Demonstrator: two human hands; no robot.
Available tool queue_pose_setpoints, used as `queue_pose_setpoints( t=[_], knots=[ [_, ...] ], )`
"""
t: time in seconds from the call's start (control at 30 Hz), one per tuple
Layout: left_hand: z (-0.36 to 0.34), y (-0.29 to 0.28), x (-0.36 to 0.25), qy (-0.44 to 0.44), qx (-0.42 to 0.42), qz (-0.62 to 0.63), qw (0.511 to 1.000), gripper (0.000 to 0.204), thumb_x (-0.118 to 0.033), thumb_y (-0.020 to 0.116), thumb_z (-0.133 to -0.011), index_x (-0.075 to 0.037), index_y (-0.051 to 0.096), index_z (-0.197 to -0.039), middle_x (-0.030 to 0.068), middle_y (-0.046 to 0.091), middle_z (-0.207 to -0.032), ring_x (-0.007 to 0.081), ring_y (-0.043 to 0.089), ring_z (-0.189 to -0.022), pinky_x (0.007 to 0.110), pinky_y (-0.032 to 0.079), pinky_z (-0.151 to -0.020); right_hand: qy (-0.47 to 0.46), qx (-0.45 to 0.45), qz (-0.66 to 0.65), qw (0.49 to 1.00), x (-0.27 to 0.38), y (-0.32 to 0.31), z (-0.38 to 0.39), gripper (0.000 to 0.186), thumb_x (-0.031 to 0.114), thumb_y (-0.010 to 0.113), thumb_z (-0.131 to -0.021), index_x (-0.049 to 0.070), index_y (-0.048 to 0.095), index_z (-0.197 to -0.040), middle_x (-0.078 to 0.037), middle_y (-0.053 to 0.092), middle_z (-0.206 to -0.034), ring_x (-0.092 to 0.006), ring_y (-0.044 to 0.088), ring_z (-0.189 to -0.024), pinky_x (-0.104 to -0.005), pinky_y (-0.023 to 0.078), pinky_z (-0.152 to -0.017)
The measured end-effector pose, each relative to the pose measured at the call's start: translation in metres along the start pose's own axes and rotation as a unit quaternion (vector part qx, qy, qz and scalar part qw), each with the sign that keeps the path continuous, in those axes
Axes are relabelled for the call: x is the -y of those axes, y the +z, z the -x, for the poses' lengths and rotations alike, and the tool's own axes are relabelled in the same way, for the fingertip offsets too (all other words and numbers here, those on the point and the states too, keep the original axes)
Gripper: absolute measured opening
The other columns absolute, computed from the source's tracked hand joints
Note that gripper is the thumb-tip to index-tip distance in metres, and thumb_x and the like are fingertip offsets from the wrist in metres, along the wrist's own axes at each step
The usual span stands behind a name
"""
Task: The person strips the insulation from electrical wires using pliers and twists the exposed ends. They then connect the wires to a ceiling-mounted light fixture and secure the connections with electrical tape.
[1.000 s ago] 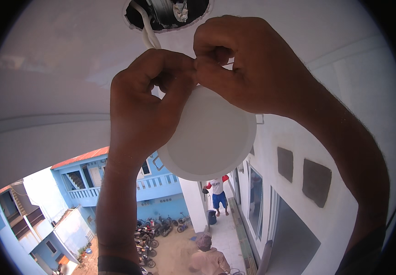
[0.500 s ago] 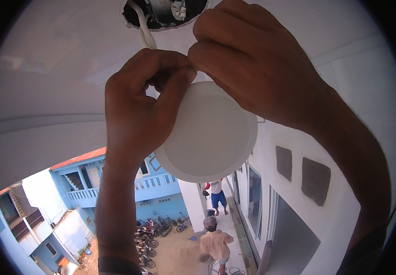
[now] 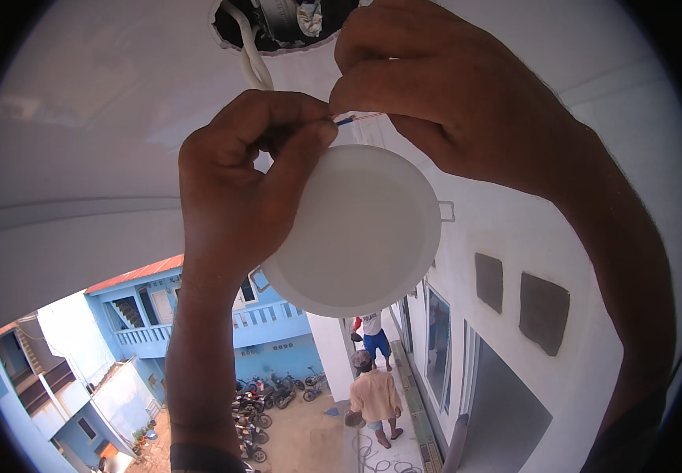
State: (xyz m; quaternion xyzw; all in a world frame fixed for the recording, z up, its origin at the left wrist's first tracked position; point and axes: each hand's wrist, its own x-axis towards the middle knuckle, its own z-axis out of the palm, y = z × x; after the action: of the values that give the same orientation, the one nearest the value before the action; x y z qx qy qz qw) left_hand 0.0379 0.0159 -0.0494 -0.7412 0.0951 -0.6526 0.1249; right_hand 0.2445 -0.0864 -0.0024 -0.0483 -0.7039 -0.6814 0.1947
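The left hand's (image 3: 238,177) grip pinches a thin blue wire (image 3: 345,121) between thumb and forefinger. Bare copper (image 3: 368,117) runs from it to the right hand (image 3: 467,106), whose fingers are curled; whether they clasp it cannot be told. Just below is a round white lamp (image 3: 353,236). Above, white cable (image 3: 255,69) drops from a ceiling hole (image 3: 267,39). Far below are two people (image 3: 374,394) and parked motorbikes (image 3: 250,426).
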Motion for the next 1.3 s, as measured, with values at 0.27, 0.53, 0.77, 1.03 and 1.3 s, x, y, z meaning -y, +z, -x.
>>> queue_pose_setpoints(
  t=[0.27, 0.53, 0.77, 1.03, 1.3],
  knots=[
    [0.001, -0.002, 0.001, -0.006, 0.001, -0.005, 1.0, 0.012, -0.005, 0.073, -0.087, -0.002, 0.076, -0.097, 0.0056, 0.074, -0.086, 0.0103, 0.066, -0.071, 0.026, 0.054, -0.068, -0.007, 0.05, 0.018, 0.999, -0.003, 0.0, -0.002, 0.006, 0.008, 0.067, -0.089, 0.003, 0.066, -0.087, -0.006, 0.051, -0.081, -0.0224, 0.051, -0.078, -0.0331, 0.046, -0.071],
    [-0.002, 0.004, 0.002, 0.072, -0.007, -0.033, 0.997, 0.01, -0.001, 0.074, -0.085, -0.003, 0.077, -0.094, 0.0063, 0.074, -0.088, 0.0121, 0.069, -0.073, 0.026, 0.056, -0.068, 0.235, 0.045, -0.023, 0.971, 0.007, 0.021, 0.005, 0.013, 0.015, 0.079, -0.083, 0.004, 0.076, -0.089, -0.007, 0.069, -0.081, -0.0167, 0.063, -0.07, -0.0323, 0.051, -0.072],
    [0.003, -0.002, -0.005, -0.013, -0.014, -0.031, 0.999, 0.01, -0.003, 0.077, -0.086, -0.001, 0.076, -0.095, 0.0075, 0.075, -0.089, 0.0149, 0.073, -0.078, 0.027, 0.059, -0.071, 0.455, -0.007, -0.159, 0.876, 0.04, -0.001, -0.009, 0.012, 0.014, 0.08, -0.086, 0.006, 0.077, -0.094, -0.008, 0.072, -0.086, -0.0134, 0.066, -0.075, -0.0276, 0.051, -0.07],
    [0.001, 0.001, -0.002, -0.023, -0.005, 0.015, 1.0, 0.01, -0.003, 0.077, -0.086, 0.0, 0.077, -0.095, 0.0083, 0.075, -0.091, 0.0142, 0.073, -0.079, 0.027, 0.059, -0.072, 0.315, -0.091, -0.084, 0.941, 0.047, 0.019, 0.027, 0.01, 0.007, 0.076, -0.087, 0.004, 0.072, -0.096, -0.005, 0.065, -0.087, -0.0153, 0.062, -0.074, -0.0291, 0.049, -0.066],
    [0.001, -0.008, -0.008, -0.038, 0.023, -0.026, 0.999, 0.013, -0.004, 0.075, -0.085, -0.001, 0.079, -0.097, 0.0088, 0.075, -0.092, 0.0148, 0.072, -0.078, 0.027, 0.057, -0.074, 0.13, -0.116, 0.051, 0.983, 0.052, 0.027, 0.024, 0.031, 0.007, 0.083, -0.072, 0.003, 0.067, -0.097, -0.009, 0.059, -0.097, -0.0235, 0.06, -0.091, -0.0346, 0.052, -0.072]
  ],
)
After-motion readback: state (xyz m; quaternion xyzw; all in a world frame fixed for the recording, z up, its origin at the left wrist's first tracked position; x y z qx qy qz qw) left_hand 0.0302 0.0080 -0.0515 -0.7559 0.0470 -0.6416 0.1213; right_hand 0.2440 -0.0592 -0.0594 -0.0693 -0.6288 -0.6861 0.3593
